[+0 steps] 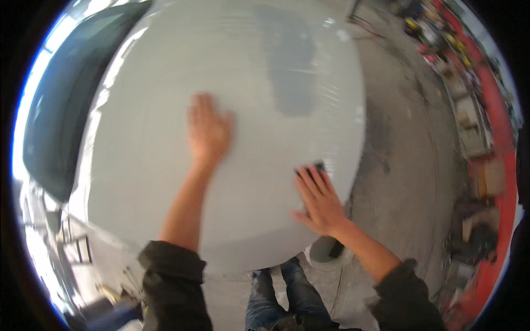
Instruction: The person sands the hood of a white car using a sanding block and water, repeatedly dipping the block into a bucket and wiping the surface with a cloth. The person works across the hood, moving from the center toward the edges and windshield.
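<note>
Pale car hood (248, 187) | left hand (210, 131): unclenched, flat on it | right hand (321, 205): splayed over dark pad (319, 165)

Harsh white light burns out beyond the windshield (58, 105), throwing glare along that edge of the pale car hood (259, 149), while small reflections streak its opposite edge. Blur softens the left hand (210, 131); fisheye distortion bends the red wall strip (505, 182) inside a black, blue-fringed rim.
</note>
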The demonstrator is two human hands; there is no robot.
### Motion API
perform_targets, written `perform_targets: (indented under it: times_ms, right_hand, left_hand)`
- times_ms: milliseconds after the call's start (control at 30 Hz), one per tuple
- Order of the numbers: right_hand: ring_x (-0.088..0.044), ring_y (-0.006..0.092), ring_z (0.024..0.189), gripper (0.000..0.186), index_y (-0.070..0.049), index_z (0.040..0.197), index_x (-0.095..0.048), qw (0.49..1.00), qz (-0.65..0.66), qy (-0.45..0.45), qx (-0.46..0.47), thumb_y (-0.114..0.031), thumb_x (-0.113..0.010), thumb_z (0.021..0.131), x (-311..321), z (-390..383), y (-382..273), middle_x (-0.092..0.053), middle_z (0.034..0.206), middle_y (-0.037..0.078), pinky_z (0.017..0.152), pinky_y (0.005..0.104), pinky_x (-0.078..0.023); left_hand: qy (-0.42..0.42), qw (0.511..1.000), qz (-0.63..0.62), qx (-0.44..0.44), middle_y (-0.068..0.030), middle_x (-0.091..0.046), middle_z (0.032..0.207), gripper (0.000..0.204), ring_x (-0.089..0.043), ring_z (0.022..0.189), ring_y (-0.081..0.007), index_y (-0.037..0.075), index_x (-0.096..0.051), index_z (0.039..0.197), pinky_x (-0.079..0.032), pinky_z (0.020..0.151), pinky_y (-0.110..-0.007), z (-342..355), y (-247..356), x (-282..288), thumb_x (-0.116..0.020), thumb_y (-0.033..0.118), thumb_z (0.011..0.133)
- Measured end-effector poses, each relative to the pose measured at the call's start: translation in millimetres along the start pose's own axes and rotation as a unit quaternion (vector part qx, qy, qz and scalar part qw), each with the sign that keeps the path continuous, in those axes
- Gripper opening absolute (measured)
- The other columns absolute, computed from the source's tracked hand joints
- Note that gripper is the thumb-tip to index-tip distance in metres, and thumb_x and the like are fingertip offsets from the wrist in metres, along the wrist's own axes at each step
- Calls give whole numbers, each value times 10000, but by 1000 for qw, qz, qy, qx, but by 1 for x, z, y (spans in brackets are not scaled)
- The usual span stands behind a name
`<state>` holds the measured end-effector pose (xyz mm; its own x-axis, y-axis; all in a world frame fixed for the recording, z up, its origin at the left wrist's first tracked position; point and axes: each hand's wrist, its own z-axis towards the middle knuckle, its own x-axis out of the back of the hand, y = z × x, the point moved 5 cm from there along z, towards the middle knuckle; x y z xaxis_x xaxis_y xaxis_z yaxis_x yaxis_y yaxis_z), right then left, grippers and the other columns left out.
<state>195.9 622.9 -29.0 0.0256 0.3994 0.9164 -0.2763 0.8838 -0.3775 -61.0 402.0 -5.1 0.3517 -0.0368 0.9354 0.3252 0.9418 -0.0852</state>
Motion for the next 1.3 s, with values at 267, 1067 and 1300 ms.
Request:
perform_targets:
  times_ms: [267, 1067, 1300]
  right_hand:
    - [-65, 409, 1629, 1161, 42, 1651, -189, 978, -52, -163, 119, -764, -578, 912, 21, -37, 5, -136, 1746, 235, 1301, 618, -42]
    - [-142, 403, 1620, 1059, -9, 1644, -248, 906, -68, -213, 359, -725, -574, 934, -6, 35, -83, -205, 1738, 198, 1302, 595, -103]
    - [-180, 376, 1609, 1001, 60, 1592, -328, 869, -39, -173, 463, -662, -591, 951, -90, 220, -292, -269, 1706, 219, 1313, 536, -139]
  left_hand:
    - [-88, 985, -140, 57, -211, -389, 1666, 727, -313, 1579, -346, -19, -419, 1577, -212, 1305, -510, -198, -105, 83, -655, 320, 979]
    - [179, 925, -186, 280, -96, -595, 1517, 522, -457, 1486, -301, 64, -696, 1337, -219, 1296, -510, -273, -194, 104, -522, 88, 846]
    - [203, 874, -166, 410, -156, -406, 1666, 634, -304, 1583, -326, 36, -522, 1511, -151, 1310, -511, -294, -211, 101, -551, 157, 889]
